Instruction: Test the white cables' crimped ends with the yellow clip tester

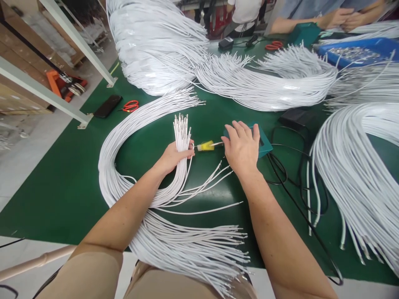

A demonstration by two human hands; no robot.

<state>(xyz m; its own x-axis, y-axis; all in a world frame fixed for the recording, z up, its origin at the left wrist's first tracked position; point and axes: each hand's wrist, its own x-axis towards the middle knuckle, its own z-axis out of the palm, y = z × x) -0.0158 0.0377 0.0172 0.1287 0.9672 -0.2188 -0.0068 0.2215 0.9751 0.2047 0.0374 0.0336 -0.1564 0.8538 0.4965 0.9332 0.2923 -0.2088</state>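
Observation:
My left hand is closed around a bundle of white wires, whose tips, with small metal ends, point up and away from me. The rest of that bundle curves back across the table below my wrist. Just right of the left fingertips lies a yellow sleeve-like piece on a thin metal shaft. The shaft leads toward a teal device. Across that device lies my right hand, palm down with fingers extended; it partly hides the device. Several loose wires fan out between my forearms.
Large coils of white wire cover the back; another bundle lies at right. Black cables run beside my right forearm. A phone, red-handled scissors and a blue tray are on the green table. A person's hands work opposite.

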